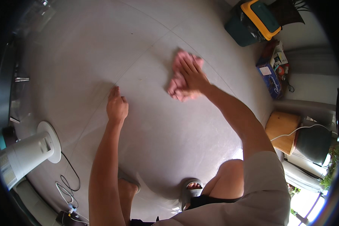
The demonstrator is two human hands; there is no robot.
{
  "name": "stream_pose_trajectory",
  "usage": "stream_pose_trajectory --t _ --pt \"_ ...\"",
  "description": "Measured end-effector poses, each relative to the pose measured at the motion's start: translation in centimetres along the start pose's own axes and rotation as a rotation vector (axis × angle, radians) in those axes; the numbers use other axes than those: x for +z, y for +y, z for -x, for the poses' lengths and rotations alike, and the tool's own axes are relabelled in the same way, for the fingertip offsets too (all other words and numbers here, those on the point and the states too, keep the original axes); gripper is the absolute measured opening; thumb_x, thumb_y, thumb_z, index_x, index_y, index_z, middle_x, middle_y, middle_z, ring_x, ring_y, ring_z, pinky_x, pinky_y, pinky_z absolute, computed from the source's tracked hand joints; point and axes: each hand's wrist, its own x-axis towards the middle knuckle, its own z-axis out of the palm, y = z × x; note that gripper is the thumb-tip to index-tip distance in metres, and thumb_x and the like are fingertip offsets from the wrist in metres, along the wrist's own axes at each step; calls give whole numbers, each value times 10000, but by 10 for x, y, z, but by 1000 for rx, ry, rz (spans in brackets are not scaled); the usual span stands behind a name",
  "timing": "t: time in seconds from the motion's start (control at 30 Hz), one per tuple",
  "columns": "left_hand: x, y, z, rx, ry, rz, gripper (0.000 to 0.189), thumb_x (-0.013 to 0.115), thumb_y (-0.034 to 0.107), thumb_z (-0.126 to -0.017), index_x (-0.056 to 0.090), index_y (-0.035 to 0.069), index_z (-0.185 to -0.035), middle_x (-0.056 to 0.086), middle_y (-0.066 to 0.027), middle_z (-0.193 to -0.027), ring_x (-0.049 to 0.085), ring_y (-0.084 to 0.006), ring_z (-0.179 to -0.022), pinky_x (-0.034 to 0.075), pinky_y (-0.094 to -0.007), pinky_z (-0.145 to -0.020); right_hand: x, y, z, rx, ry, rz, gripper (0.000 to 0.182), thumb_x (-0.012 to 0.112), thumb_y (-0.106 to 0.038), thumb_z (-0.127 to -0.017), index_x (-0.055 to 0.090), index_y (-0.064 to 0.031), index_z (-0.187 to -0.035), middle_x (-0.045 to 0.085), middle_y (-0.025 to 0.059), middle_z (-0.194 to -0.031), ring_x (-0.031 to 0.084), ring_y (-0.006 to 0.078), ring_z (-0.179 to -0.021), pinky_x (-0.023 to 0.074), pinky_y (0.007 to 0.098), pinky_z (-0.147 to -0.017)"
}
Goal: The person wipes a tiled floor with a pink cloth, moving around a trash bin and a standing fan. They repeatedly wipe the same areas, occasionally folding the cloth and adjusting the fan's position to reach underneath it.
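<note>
My right hand lies over a crumpled pink cloth, fingers extended across it, pressing it against the grey floor. Cloth and hand are slightly blurred. To the left, my left hand points forward at or just above a thin floor seam. Its index finger reaches out and its thumb stands apart, and no object shows in it. Whether the fingertip touches the floor cannot be told. Small pale specks lie on the floor between my hands.
At left stands a white tower appliance on a round base, with a loose cable. A green bin with a yellow rim, an open box of items and a wooden block line the right. My sandalled foot is below.
</note>
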Motion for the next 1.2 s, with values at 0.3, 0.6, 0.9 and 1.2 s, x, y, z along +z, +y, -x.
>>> stream_pose_trajectory --t 0.3,0.6,0.9,1.2 --pt "13 -39 0 -13 258 -162 514 549 82 -999 507 -42 -1495 495 -220 -1573 474 -371 -1455 436 -465 -1188 30 -128 120 373 -77 -82 1388 575 -934 -749 253 108 -1607 124 362 -1694 0 512 -1601 34 718 -1233" --pt "-14 -53 -5 -28 114 -23 493 510 44 -967 561 -37 -1450 523 -197 -1557 518 -371 -1419 470 -440 -1157 -17 -139 -174 453 317 -200 1259 501 -898 -829 213 -1 -1665 120 284 -1733 0 474 -1614 4 648 -1268" --pt "-39 -120 40 -215 98 -25 562 536 52 -965 468 -52 -1513 430 -220 -1617 422 -387 -1488 410 -444 -1213 16 -188 -2 241 182 -176 1293 577 -875 -786 276 61 -1625 157 320 -1712 71 483 -1606 23 661 -1260" --pt "-34 -148 95 -328 118 -178 627 536 104 -986 395 -26 -1582 356 -178 -1681 315 -338 -1566 305 -427 -1278 12 -299 -41 337 227 -272 1306 516 -902 -808 244 74 -1632 72 344 -1718 25 511 -1600 10 673 -1252"
